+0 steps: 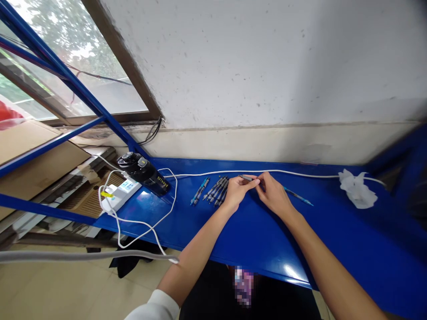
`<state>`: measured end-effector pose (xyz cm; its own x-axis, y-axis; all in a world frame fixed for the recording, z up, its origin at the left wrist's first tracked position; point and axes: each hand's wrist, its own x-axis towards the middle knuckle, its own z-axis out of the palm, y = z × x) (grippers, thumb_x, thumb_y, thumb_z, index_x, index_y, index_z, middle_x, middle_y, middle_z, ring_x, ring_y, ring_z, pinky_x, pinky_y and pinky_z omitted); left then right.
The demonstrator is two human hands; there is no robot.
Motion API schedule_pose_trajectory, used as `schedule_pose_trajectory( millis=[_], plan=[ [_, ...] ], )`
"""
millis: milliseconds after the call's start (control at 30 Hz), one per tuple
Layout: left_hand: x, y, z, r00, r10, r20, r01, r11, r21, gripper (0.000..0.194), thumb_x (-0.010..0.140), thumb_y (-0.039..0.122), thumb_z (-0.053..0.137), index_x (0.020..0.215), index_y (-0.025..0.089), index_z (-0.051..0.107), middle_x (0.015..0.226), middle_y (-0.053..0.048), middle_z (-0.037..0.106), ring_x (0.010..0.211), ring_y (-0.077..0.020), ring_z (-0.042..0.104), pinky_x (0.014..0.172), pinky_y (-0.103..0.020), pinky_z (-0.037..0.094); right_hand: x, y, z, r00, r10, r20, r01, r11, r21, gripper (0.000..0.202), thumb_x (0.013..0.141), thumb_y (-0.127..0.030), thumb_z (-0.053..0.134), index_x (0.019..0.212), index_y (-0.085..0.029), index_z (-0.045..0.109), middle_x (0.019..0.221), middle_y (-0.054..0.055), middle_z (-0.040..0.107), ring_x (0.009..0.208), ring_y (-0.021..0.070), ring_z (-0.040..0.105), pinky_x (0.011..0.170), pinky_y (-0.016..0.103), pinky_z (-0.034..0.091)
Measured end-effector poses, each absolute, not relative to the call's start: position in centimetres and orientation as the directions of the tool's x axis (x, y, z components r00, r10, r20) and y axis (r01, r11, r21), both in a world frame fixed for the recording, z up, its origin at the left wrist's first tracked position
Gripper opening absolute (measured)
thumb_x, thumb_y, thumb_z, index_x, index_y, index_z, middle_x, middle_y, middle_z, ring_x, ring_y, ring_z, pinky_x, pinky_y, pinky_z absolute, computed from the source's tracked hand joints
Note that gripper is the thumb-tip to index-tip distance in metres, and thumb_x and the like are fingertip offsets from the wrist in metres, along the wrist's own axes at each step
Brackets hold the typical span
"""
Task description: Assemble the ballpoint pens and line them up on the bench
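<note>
Fingers (265,180) near pens (216,191), white cable (230,171)

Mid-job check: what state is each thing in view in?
Left hand: closed on a small dark piece
Right hand: fingers bent, close to left fingertips
Dark pens: lying bunched
Blue pens: lying side by side
Lone blue pen: lying, partly hidden
Black bottle: lid on
Power strip: white plug inserted
White cable: loosely looped at left
White sheet: crumpled

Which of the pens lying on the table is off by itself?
The light-blue pen to the right of the right hand. The other loose pens lie close to one another, left of the left hand.
</note>
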<state>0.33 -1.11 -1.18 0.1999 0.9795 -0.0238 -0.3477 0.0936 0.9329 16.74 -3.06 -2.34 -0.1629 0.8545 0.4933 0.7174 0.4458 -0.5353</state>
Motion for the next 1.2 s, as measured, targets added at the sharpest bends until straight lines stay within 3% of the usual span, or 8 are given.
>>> schedule_pose_trajectory(
  millis=[233,433,567,700,833,1000,1200],
  plan=[
    [0.5,-1.3,-1.0,0.130,0.991,0.030,-0.286,0.009,0.958,0.045,0.084,0.054,0.089,0.113,0.021,0.085,0.120,-0.012,0.081,0.103,-0.0257,0.074,0.091,-0.038,0.056,16.8,-3.0,-2.3,-0.148,0.846,0.512,0.719,0.447,-0.532,0.017,0.109,-0.042,0.051,0.103,-0.026,0.050,0.092,0.007,0.070,0.070,0.0215,0.064,0.064,0.033,0.044],
    [0.2,-0.9,-1.1,0.118,0.993,0.026,-0.350,0.017,0.936,0.037,0.082,0.046,0.092,0.106,0.020,0.082,0.097,-0.006,0.079,0.091,-0.0195,0.071,0.086,-0.033,0.052,16.8,-2.9,-2.6,-0.139,0.848,0.512,0.732,0.436,-0.524,0.018,0.109,-0.043,0.052,0.104,-0.026,0.052,0.092,0.006,0.069,0.070,0.0212,0.063,0.064,0.033,0.043],
    [-0.1,-0.9,-0.8,0.130,0.991,0.022,-0.389,0.030,0.921,0.033,0.077,0.039,0.096,0.098,0.019,0.080,0.089,-0.004,0.078,0.087,-0.0183,0.071,0.091,-0.034,0.050,16.8,-3.0,-2.3,-0.149,0.837,0.526,0.762,0.436,-0.478,0.022,0.111,-0.045,0.049,0.104,-0.025,0.056,0.095,0.007,0.072,0.074,0.0218,0.066,0.063,0.032,0.043],
    [-0.4,-0.9,-0.5,0.174,0.983,0.054,-0.429,0.026,0.903,0.030,0.080,0.037,0.093,0.102,0.020,0.081,0.107,-0.008,0.082,0.099,-0.0217,0.075,0.103,-0.037,0.051,16.6,-3.3,-1.7,-0.186,0.833,0.522,0.788,0.443,-0.427,0.031,0.115,-0.045,0.041,0.113,-0.025,0.064,0.106,0.009,0.074,0.083,0.0237,0.072,0.063,0.032,0.045],
    [-0.6,-0.9,-0.5,0.196,0.977,0.079,-0.453,0.019,0.891,0.028,0.083,0.034,0.091,0.105,0.020,0.082,0.114,-0.010,0.082,0.106,-0.0236,0.076,0.106,-0.039,0.051,16.6,-3.2,-1.8,-0.183,0.835,0.520,0.736,0.467,-0.491,0.028,0.113,-0.045,0.047,0.127,-0.025,0.061,0.116,0.011,0.076,0.097,0.0267,0.075,0.074,0.034,0.053],
    [-0.6,-0.8,-0.6,0.213,0.973,0.085,-0.437,0.017,0.899,0.027,0.086,0.034,0.089,0.108,0.020,0.082,0.116,-0.010,0.082,0.106,-0.0235,0.075,0.106,-0.039,0.052,16.8,-3.1,-1.9,-0.180,0.846,0.503,0.729,0.457,-0.509,0.022,0.113,-0.044,0.048,0.113,-0.025,0.060,0.101,0.008,0.074,0.083,0.0251,0.072,0.070,0.035,0.051],
    [-0.6,-0.9,-0.6,0.205,0.974,0.094,-0.448,0.008,0.894,0.027,0.086,0.035,0.088,0.108,0.021,0.082,0.116,-0.010,0.083,0.111,-0.0248,0.075,0.109,-0.040,0.051,16.6,-3.3,-1.6,-0.199,0.849,0.490,0.764,0.447,-0.464,0.031,0.116,-0.043,0.039,0.124,-0.026,0.064,0.112,0.011,0.073,0.090,0.0259,0.072,0.070,0.034,0.049]
  ],
)
